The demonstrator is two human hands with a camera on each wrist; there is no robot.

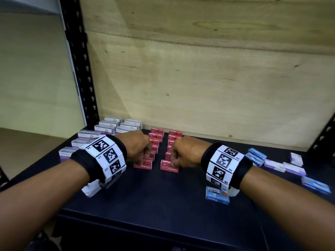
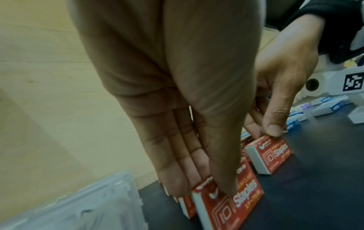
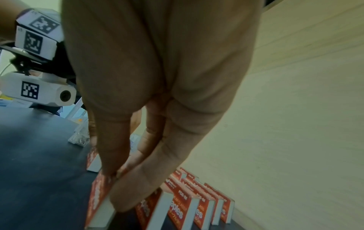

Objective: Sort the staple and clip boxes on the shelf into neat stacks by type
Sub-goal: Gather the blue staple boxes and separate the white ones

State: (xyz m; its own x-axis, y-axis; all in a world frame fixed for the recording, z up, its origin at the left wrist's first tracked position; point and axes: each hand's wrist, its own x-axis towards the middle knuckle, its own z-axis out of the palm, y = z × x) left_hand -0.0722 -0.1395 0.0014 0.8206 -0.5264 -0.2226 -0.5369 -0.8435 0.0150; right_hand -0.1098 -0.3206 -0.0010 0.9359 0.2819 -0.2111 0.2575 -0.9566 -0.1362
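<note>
Both hands pinch front boxes: my left hand [image 1: 140, 150] nips the left red staple box [image 1: 143, 164], my right hand [image 1: 183, 153] the right red staple box [image 1: 169, 167]. Each row runs away from me toward the plywood back [image 1: 199, 78]. Labels read "Staples". Loose blue staple boxes [image 1: 217, 194] lie rightward, nearer my right hand.

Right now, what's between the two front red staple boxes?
Nothing: bare black shelf separates left red box from right red box; head view shows it.
</note>
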